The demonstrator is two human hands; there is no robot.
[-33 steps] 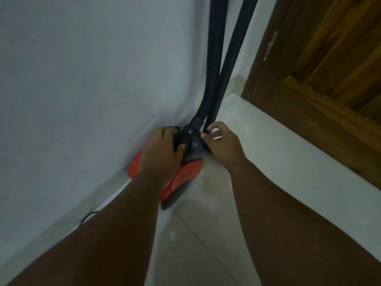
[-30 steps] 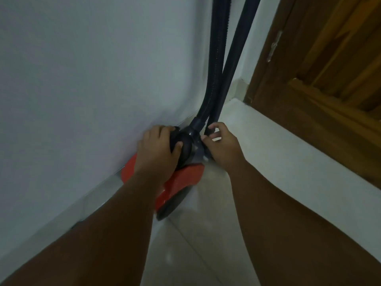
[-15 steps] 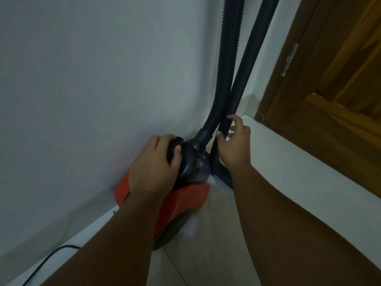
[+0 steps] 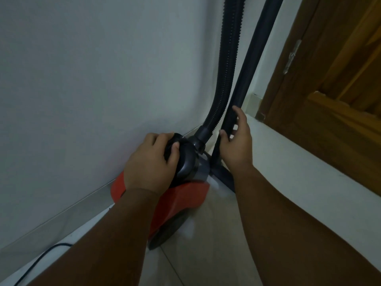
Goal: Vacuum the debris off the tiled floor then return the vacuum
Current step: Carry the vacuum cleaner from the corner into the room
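The red canister vacuum (image 4: 181, 198) sits on the tiled floor (image 4: 208, 254) right against the white wall (image 4: 92, 79), tucked into the corner beside the wooden door (image 4: 340, 100), so this looks like the putting-away end of the job. The left hand (image 4: 148, 164) is curled closed around the black rounded handle on top of the canister, thumb pressed on its front. The right hand (image 4: 237, 141) is half open, fingers and thumb loosely cupping the rigid wand (image 4: 251, 69), which stands nearly upright just beside the ribbed hose (image 4: 226, 69); I cannot tell whether the wand's foot is clipped into anything. To finish well, I'd say steady the canister with the left hand while the right settles the wand so it leans into the corner and stays put, then ease each hand off in turn, checking nothing tips. The hose loops up out of sight, and it may tug the wand sideways. A black power cord (image 4: 41, 256) trails along the skirting at lower left, worth keeping clear of feet.
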